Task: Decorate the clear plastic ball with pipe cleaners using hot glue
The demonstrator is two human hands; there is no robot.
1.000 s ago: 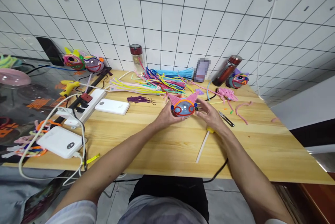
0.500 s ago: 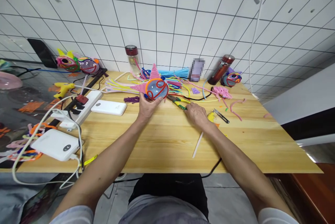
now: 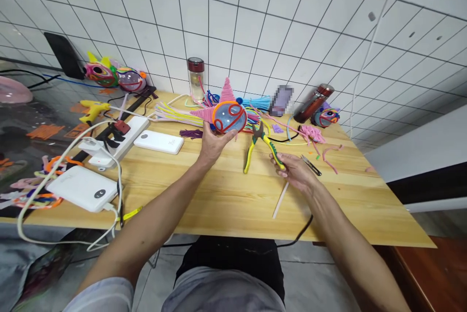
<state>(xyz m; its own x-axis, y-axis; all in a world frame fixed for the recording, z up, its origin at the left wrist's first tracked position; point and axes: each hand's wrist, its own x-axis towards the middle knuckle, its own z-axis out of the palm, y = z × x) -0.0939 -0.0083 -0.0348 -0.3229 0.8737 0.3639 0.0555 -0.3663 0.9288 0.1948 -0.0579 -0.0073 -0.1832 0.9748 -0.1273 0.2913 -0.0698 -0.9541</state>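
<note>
My left hand [image 3: 212, 143] grips a clear plastic ball [image 3: 228, 116] wrapped in red and orange pipe cleaner, with pink pointed fins, and holds it up above the wooden table [image 3: 226, 195]. My right hand [image 3: 294, 170] is closed on one handle of yellow-green pliers [image 3: 260, 146], lifted off the table with the jaws pointing at the ball and the handles spread apart. Behind the ball lies a heap of coloured pipe cleaners [image 3: 189, 112]. A white stick [image 3: 280, 200] lies on the table under my right wrist.
At left are two white power banks [image 3: 158, 142] [image 3: 83, 188], a power strip [image 3: 116, 142] with cables, and a yellow glue gun [image 3: 91, 109]. Two bottles [image 3: 196, 78] [image 3: 313, 103], small snips [image 3: 311, 164], pink pipe-cleaner pieces [image 3: 313, 132] and finished ball figures [image 3: 326, 117] [image 3: 115, 78] stand toward the wall.
My left hand lifted the ball off the table and up to the left. My right hand let go of the ball, reached the pliers and picked them up.
</note>
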